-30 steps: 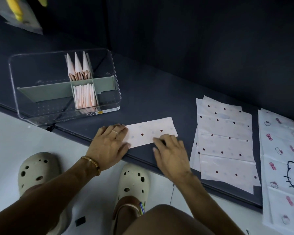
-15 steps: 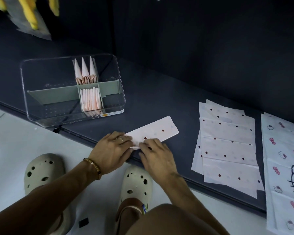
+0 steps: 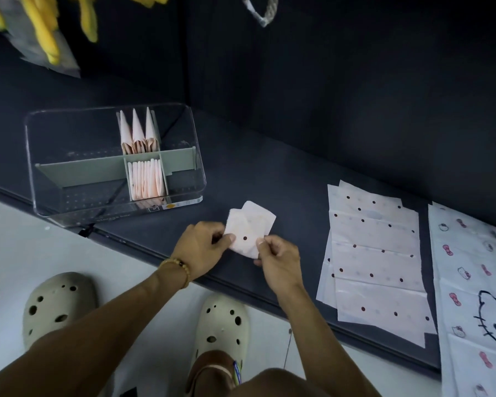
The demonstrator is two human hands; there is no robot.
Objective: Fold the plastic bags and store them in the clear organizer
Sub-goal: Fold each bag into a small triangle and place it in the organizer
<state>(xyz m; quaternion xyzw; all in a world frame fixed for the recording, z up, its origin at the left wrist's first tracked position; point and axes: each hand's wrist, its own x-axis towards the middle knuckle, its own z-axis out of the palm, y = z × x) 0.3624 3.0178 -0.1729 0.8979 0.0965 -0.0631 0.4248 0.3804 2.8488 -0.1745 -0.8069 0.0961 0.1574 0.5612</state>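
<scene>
Now my left hand (image 3: 201,247) and right hand (image 3: 275,257) pinch the half-folded white dotted plastic bag (image 3: 248,229); the clear plastic organizer (image 3: 69,207) lies up-left, nearer my left.

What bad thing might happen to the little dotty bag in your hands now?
1. The folded bag is only pinched at its lower edge by the left hand and right hand; its loose top flap might spring open.
2. The near middle slot of the clear organizer already looks packed with folded bags, so squeezing this one in may crumple it.
</scene>
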